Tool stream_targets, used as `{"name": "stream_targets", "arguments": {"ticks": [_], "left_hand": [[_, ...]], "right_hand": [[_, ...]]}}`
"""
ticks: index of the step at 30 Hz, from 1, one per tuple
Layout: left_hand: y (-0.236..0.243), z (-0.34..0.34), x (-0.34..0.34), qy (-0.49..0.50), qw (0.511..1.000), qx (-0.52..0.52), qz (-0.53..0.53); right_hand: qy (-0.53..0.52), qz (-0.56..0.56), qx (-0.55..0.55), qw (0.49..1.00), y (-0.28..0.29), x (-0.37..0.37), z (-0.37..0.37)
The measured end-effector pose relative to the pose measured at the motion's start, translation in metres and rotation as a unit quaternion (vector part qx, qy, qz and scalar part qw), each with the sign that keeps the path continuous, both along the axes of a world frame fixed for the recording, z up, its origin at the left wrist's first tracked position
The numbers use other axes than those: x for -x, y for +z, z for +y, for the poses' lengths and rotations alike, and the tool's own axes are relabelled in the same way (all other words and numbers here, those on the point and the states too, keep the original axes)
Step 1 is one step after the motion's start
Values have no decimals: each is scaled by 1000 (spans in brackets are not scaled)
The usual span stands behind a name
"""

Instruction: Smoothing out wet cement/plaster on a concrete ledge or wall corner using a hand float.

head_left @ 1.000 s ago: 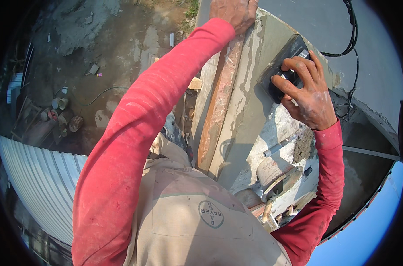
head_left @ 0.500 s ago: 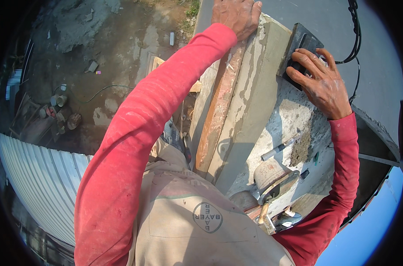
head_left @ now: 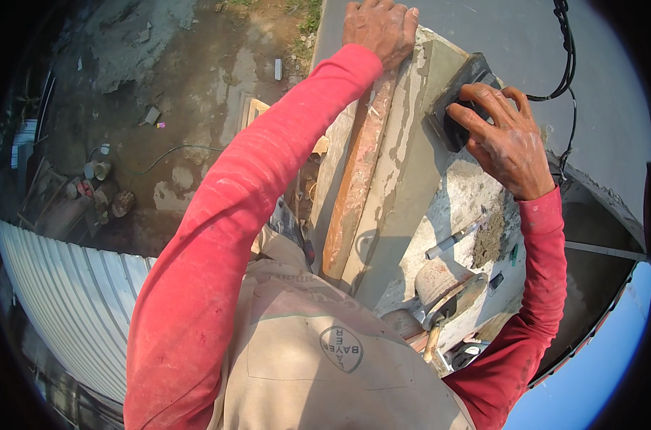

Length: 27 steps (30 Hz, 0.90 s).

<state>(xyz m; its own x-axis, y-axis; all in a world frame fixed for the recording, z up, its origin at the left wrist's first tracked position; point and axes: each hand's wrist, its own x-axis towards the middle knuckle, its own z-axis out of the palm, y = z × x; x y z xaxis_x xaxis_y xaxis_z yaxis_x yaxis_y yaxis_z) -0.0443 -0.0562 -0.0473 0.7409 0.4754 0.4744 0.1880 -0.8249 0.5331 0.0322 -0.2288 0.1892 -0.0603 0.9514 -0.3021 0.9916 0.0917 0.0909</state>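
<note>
My right hand (head_left: 504, 136) grips a black plastering float (head_left: 460, 107), its fingers curled round the handle. The float lies against the side of a ledge coated in smooth grey mortar (head_left: 413, 172). At the far end of the ledge, my left hand (head_left: 381, 30) rests with its fingers bent over the top; their tips are hidden. A reddish wooden board (head_left: 348, 208) runs along the ledge's left side, below my left hand. Wet, darker patches show along the mortar's top edge.
Right of the ledge, a bucket (head_left: 436, 282) and a grey pipe piece (head_left: 454, 240) sit on a whitish, mortar-splashed surface. Black cables (head_left: 565, 50) hang by the grey wall (head_left: 512, 29). A corrugated metal roof (head_left: 75, 301) lies lower left, above muddy ground (head_left: 204, 93).
My right hand has drawn the float left and slightly nearer, onto the mortar face, and the float has tilted. My left hand has stayed nearly in place.
</note>
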Motion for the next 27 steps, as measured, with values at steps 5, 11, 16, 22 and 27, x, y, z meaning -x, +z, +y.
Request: {"name": "stream_targets", "arguments": {"ticks": [5,11,16,22,27], "left_hand": [[1,11,-10,-69,956,151,242],[-10,17,-10,61,992,81,76],[-3,27,-23,55,989,100,92],[-7,39,-24,35,989,63,126],[-13,46,-28,17,991,55,122]], "right_hand": [[21,63,-39,997,-18,23,-23],[-342,81,-8,936,58,55,-188],[-704,80,-325,626,107,103,-363],[-791,338,-423,286,26,177,-512],[-779,314,-527,127,-56,187,-517]]}}
